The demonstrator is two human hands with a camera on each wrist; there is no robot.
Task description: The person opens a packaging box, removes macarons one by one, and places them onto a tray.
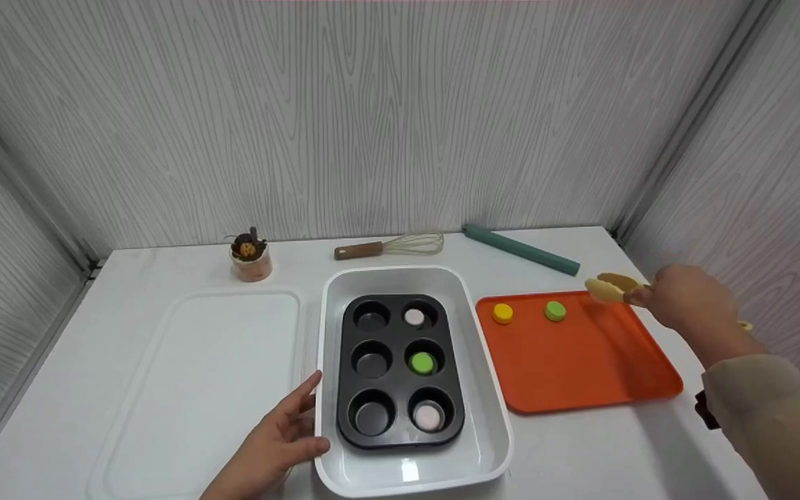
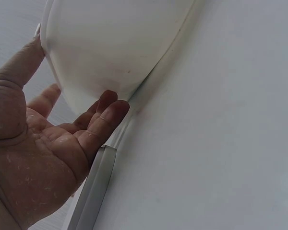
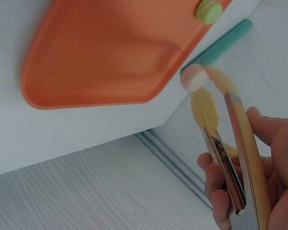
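My right hand (image 1: 695, 302) grips a pair of tongs (image 3: 249, 158) with pale yellow tips, above the right end of an orange tray (image 1: 567, 361). A pale pink macaron (image 3: 194, 77) is at the tong tips; the head view hides it. On the tray lie a yellow macaron (image 1: 503, 314) and a green macaron (image 1: 555, 311). My left hand (image 1: 271, 444) holds the left side of a white tub (image 1: 490, 423), thumb over the rim and fingers against the outer wall. Inside stands a dark muffin tin (image 1: 400, 389); its right cups hold pink, green and pink macarons, top to bottom.
Behind the tub lies a whisk (image 1: 389, 246) with a brown handle. A green rolling pin (image 1: 521, 250) lies behind the orange tray. A small potted plant (image 1: 250, 257) stands at back left, near a white tray (image 1: 212, 389). Wood-patterned walls enclose the table.
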